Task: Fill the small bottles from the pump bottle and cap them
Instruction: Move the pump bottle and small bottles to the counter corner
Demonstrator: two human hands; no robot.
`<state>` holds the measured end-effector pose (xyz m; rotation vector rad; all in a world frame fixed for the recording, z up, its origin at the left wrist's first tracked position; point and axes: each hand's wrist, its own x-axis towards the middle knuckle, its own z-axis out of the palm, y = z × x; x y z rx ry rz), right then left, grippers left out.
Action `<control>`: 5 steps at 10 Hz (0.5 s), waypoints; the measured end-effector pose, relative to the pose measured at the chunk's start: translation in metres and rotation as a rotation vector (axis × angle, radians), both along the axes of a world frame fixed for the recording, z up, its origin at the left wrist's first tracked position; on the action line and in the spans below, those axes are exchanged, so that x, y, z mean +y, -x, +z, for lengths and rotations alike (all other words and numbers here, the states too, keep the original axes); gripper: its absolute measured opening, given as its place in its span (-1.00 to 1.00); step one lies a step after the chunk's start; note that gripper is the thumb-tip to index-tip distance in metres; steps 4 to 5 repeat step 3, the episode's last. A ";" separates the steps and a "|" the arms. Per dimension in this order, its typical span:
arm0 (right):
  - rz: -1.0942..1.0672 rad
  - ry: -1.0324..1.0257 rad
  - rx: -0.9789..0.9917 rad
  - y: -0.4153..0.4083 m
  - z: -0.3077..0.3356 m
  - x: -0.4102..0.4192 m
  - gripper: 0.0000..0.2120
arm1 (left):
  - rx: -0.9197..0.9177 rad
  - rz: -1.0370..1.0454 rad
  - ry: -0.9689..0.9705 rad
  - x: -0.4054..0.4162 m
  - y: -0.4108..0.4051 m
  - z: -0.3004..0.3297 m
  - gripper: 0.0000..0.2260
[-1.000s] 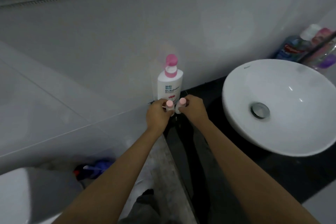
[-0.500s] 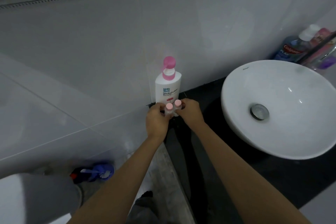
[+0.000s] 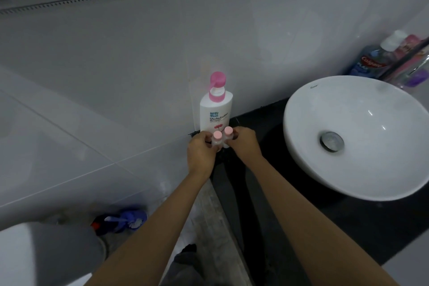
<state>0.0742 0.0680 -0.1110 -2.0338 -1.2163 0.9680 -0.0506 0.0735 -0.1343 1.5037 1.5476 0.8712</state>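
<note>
Since a second ago the two small bottles have come together: then they stood slightly apart, one in each hand, and now the left bottle (image 3: 55, 140) (image 3: 217, 138) touches the right bottle (image 3: 227, 134), both upright with pink caps on, at the left end of the black bench (image 3: 267, 193). The left hand (image 3: 199, 153) has its fingers curled round the left bottle, and the right hand (image 3: 243, 144) grips the right one the same way; both hands have crept a little closer to the pump bottle (image 3: 215, 109). That white bottle with its pink pump head stands just behind the pair, against the tiled wall (image 3: 116, 53), and its lower label is partly hidden by the two caps. The bodies of the small bottles are mostly covered by the fingers, so how full they are cannot be told. To the right, near the hands, a white round sink (image 3: 355, 137) with a metal drain sits on the bench. Behind the sink, in the far corner, stand a blue mouthwash bottle (image 3: 369, 62) and some pink and purple items, blurred. Below the bench edge on the left, a blue brush (image 3: 123, 218) lies on the floor beside a white fixture (image 3: 46, 255).
</note>
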 end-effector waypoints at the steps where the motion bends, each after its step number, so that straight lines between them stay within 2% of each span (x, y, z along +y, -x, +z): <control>1: -0.008 -0.010 0.005 0.000 0.001 -0.001 -0.89 | -0.014 -0.007 -0.002 -0.001 0.000 0.003 -0.84; 2: 0.004 -0.004 -0.006 -0.002 -0.002 -0.002 -0.88 | -0.016 -0.028 -0.001 -0.001 0.001 0.001 -0.82; 3: 0.029 0.044 -0.033 -0.004 -0.001 -0.007 -0.79 | -0.019 -0.042 0.029 -0.004 0.006 0.000 -0.77; 5: 0.029 0.044 -0.033 -0.004 -0.001 -0.007 -0.79 | -0.019 -0.042 0.029 -0.004 0.006 0.000 -0.77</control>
